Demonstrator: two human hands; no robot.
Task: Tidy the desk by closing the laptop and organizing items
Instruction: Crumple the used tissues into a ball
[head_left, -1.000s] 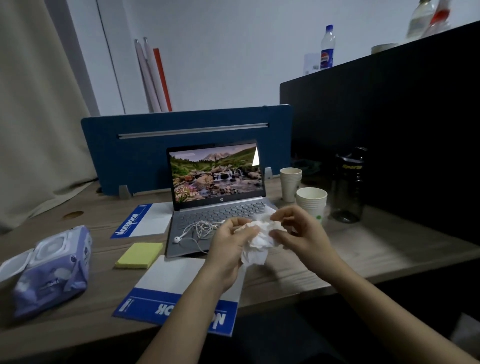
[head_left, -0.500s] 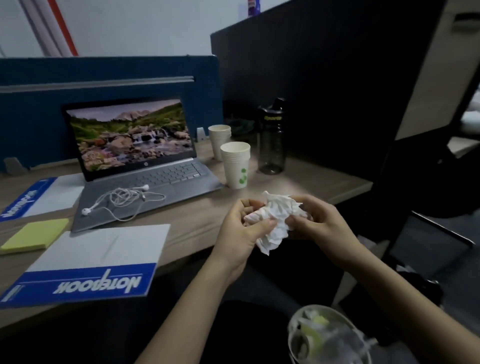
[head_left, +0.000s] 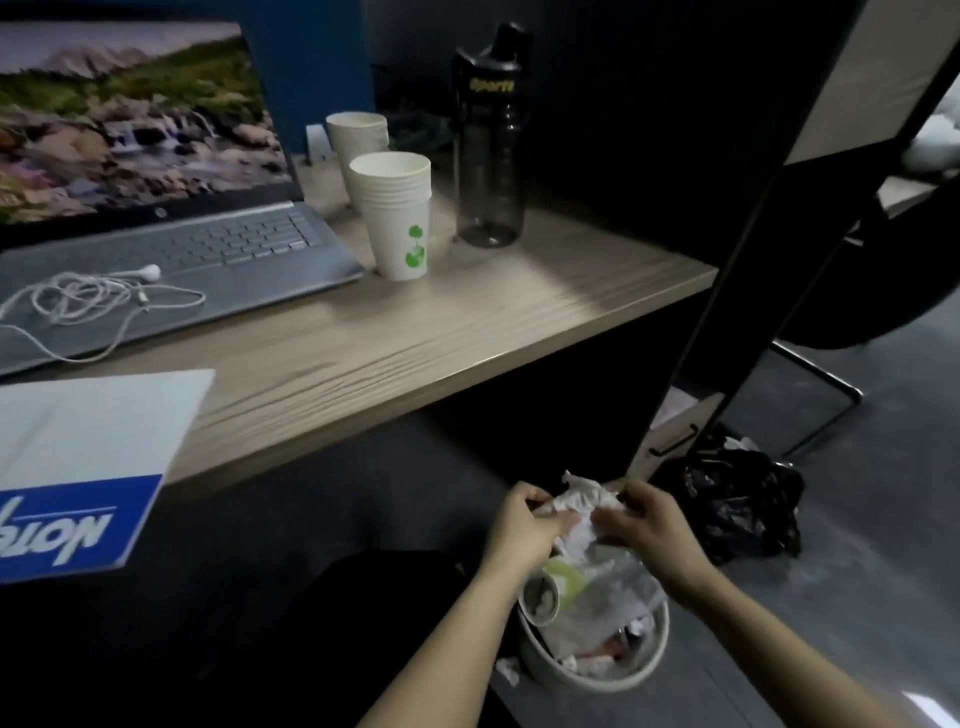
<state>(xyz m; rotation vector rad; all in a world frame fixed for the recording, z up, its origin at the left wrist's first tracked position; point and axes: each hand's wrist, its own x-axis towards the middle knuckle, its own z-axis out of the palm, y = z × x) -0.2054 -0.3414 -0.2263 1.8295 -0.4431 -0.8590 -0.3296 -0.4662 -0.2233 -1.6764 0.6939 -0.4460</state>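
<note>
My left hand (head_left: 519, 525) and my right hand (head_left: 641, 522) together grip a crumpled white tissue (head_left: 582, 501), held below the desk edge and just above a white waste bin (head_left: 597, 675) full of trash on the floor. The grey laptop (head_left: 171, 197) stands open on the wooden desk (head_left: 467, 322) with its screen lit. White wired earphones (head_left: 88, 301) lie tangled on its palm rest. A blue and white notebook (head_left: 78, 467) lies at the desk's near left edge.
A stack of paper cups (head_left: 397, 218) and a second paper cup (head_left: 358, 135) stand right of the laptop, beside a dark sports bottle (head_left: 488, 140). A black plastic bag (head_left: 737, 499) lies on the floor right of the bin. A dark partition rises behind the desk.
Both hands carried the tissue from above the desk down and to the right, over the waste bin. My view turned right and downward; the left part of the desk left the frame.
</note>
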